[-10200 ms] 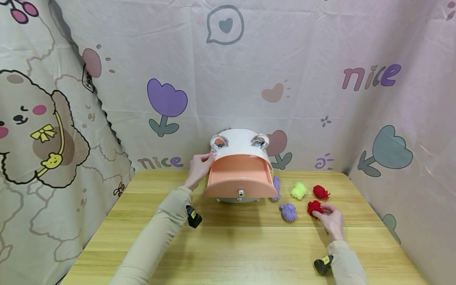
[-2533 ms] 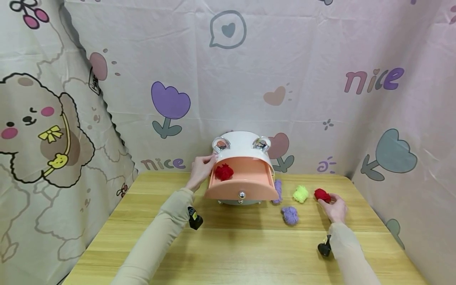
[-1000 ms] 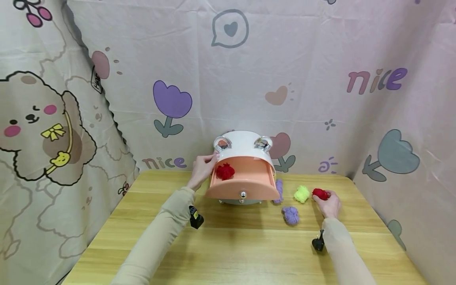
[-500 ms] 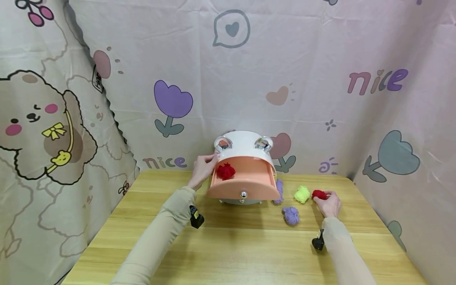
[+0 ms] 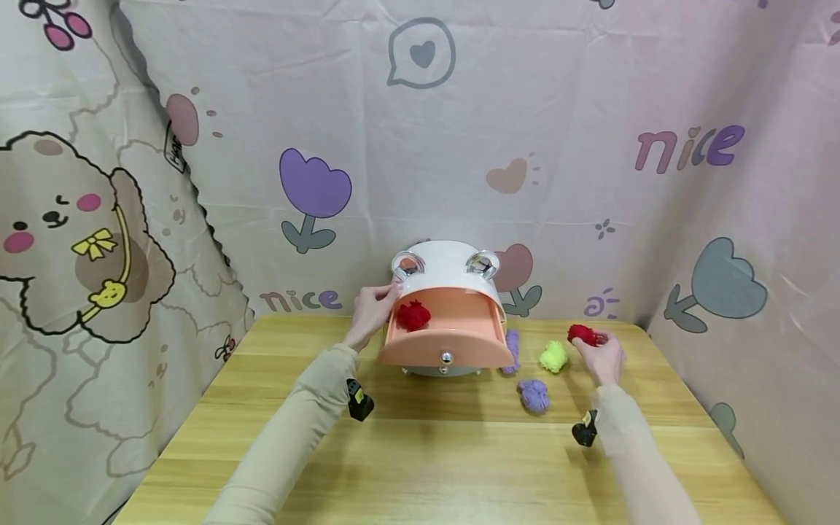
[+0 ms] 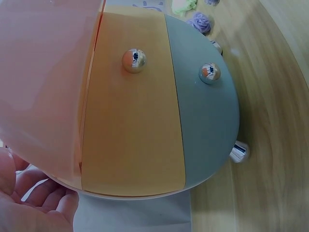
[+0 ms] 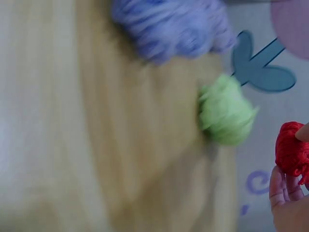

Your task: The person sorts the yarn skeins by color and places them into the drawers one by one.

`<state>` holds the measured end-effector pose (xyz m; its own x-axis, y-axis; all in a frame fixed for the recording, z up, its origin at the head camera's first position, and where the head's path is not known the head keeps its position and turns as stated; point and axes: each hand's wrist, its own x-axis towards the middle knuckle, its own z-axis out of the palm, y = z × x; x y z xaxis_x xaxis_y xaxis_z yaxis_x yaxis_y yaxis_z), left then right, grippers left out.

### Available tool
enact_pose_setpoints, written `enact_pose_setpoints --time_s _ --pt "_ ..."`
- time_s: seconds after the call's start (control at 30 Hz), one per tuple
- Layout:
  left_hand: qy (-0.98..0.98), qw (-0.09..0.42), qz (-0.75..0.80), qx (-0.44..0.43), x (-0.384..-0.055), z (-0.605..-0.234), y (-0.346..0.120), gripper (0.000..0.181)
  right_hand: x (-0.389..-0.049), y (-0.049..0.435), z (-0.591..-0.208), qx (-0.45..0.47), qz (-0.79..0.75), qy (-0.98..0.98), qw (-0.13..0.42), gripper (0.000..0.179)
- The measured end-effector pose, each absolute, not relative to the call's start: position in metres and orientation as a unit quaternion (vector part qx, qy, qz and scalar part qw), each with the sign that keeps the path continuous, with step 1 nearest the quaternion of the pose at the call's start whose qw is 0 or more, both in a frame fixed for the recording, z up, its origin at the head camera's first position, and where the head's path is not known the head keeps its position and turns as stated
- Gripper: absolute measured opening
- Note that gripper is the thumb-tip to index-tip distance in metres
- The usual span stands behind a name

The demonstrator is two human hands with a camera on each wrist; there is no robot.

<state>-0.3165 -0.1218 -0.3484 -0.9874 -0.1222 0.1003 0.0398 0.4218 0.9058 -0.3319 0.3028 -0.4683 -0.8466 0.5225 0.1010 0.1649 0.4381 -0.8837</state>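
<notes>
My right hand (image 5: 605, 359) pinches a red yarn ball (image 5: 582, 335) between thumb and fingers, raised off the table. The right wrist view also has this red ball (image 7: 292, 149) at its right edge. A white mini drawer cabinet (image 5: 446, 264) with silver ear-like loops stands at the back, its peach top drawer (image 5: 446, 348) pulled out. Another red yarn ball (image 5: 413, 316) lies in that drawer's left side. My left hand (image 5: 372, 315) holds the cabinet's left edge; in the left wrist view its curled fingers (image 6: 46, 193) are beside the shell.
On the table right of the cabinet lie a yellow-green yarn ball (image 5: 553, 356), a purple yarn ball (image 5: 534, 396) and another purple one (image 5: 511, 353) close against the cabinet. Below the peach drawer are a yellow drawer (image 6: 135, 121) and a grey-blue one (image 6: 205, 121). A printed curtain (image 5: 420, 160) hangs behind.
Since the oldest frame, one red yarn ball has gone into the top drawer. My right hand has taken the other and just lifted it off the table. My left hand stays at the cabinet.
</notes>
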Motion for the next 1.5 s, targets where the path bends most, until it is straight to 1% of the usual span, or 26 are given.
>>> enact_pose_setpoints --time_s 0.13,0.4,0.63,0.77,1.03,1.33,1.5 --pt "-0.839 0.078 -0.537 0.024 -0.317 -0.348 -0.122 0.043 -0.333 0.293 -0.45 -0.182 0.513 -0.817 0.193 0.056" --pt "-0.837 0.08 -0.54 0.02 -0.316 -0.35 -0.122 0.042 -0.33 0.272 -0.421 -0.119 0.563 -0.789 0.216 0.047" --pt "-0.839 0.082 -0.538 0.017 -0.315 -0.348 -0.122 0.042 -0.321 0.25 -0.399 -0.067 0.616 -0.757 0.208 0.046" --pt "-0.838 0.082 -0.539 0.018 -0.315 -0.348 -0.122 0.042 -0.315 0.237 -0.384 -0.037 0.643 -0.736 0.206 0.042" --pt "-0.837 0.076 -0.541 0.022 -0.314 -0.348 -0.121 0.043 -0.298 0.213 -0.356 0.011 0.69 -0.701 0.181 0.035" --pt "-0.836 0.074 -0.543 0.021 -0.315 -0.348 -0.122 0.043 -0.283 0.189 -0.34 0.082 0.709 -0.68 0.168 0.034" --pt "-0.837 0.071 -0.542 0.023 -0.314 -0.348 -0.121 0.043 -0.278 0.176 -0.336 0.106 0.711 -0.677 0.155 0.037"
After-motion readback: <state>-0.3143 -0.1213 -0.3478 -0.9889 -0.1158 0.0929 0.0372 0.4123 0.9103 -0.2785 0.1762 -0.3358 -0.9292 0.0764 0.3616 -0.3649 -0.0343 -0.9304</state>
